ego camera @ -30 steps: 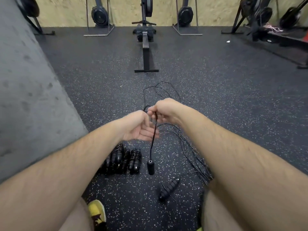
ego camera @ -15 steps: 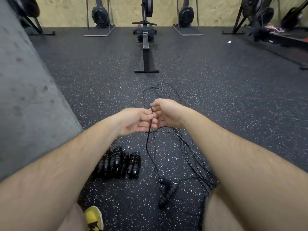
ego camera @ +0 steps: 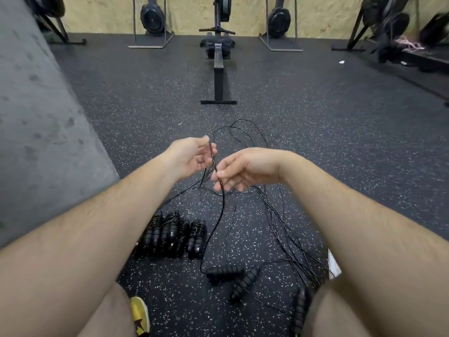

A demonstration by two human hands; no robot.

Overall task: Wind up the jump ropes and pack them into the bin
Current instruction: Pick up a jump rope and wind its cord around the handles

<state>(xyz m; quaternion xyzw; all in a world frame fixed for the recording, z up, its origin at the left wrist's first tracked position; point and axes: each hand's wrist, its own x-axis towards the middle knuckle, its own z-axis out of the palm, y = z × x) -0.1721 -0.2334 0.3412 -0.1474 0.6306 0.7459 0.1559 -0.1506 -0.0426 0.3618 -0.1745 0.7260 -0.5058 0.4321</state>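
Note:
A thin black jump rope cord (ego camera: pixel 220 215) runs taut between my hands above the speckled floor. My left hand (ego camera: pixel 192 155) pinches its upper end near the fingertips. My right hand (ego camera: pixel 239 170) pinches it lower down, and from there the cord drops to a ribbed black handle (ego camera: pixel 224 272) lying on the floor. A second handle (ego camera: pixel 245 283) lies beside it and a third (ego camera: pixel 300 310) shows by my right knee. Loose black cords (ego camera: pixel 274 215) sprawl under and beyond my hands. Several wound-up ropes (ego camera: pixel 170 235) lie bundled at lower left. No bin is in view.
A grey concrete wall (ego camera: pixel 36 132) rises on the left. A rowing machine (ego camera: pixel 218 57) stands straight ahead, with more machines along the back wall and a rack (ego camera: pixel 398 32) at far right. My yellow shoe (ego camera: pixel 139 314) sits between my knees.
My hands, pressed together half a second ago, have drawn apart, the left one up and left. The handle that hung in the air a second ago now lies on the floor.

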